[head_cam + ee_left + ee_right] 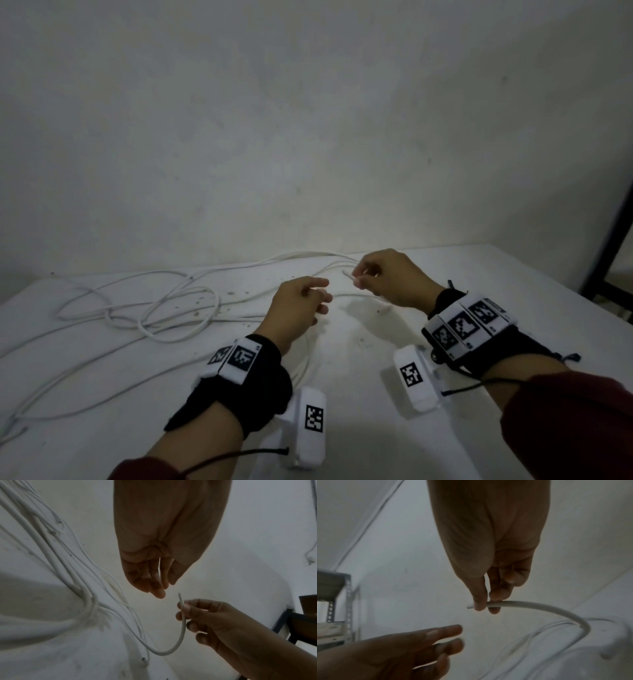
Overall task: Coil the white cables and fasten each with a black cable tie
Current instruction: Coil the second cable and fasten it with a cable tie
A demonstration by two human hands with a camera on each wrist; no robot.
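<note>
Several white cables (178, 308) lie in loose loops across the white table (513, 284), mostly to the left. My right hand (387, 274) pinches one white cable end (530, 605) between thumb and fingers, a short tip sticking out toward the left hand. In the left wrist view that cable (183, 627) curves down from the right hand (214, 618) to the table. My left hand (301, 305) hovers just left of the tip with fingers relaxed and empty; its fingers (154, 582) hang apart from the cable. No black cable tie is visible.
A bare wall rises behind the table's far edge. A dark frame (609, 226) stands beyond the table's right corner. A metal shelf (337, 601) shows at the left of the right wrist view. Small dark specks dot the tabletop.
</note>
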